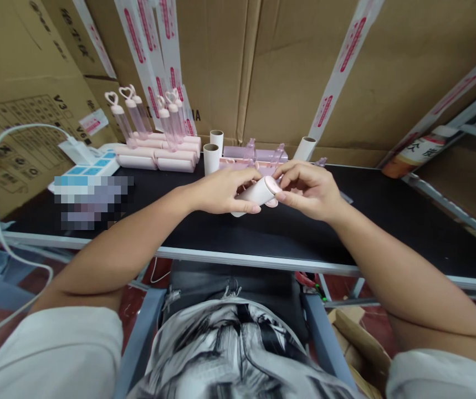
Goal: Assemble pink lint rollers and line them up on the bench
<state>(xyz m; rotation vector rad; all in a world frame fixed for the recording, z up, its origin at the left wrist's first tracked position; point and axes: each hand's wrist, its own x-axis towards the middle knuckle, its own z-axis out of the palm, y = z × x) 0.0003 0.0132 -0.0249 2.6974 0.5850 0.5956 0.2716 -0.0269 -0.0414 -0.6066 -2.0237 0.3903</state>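
Note:
Over the middle of the black table, my left hand (225, 191) is wrapped round a white tube (256, 195) that is tilted up to the right. A pale pink round cap (272, 184) sits at the tube's upper right end. My right hand (310, 188) is closed at that end, with thumb and fingertips on the cap. Part of another pale pink piece (271, 203) shows just below the tube. Behind my hands stand white open tubes (211, 159), another white tube (305, 148) and translucent purple pieces (251, 148), partly hidden by my fingers.
At the back left, clear bubble wands with pink heart tops (127, 119) stand among pink-and-white tubes (175, 165). A white power strip (92, 166) with a cable is at the left. Cardboard (279, 72) walls the back; a drink bottle (418, 152) leans at the right.

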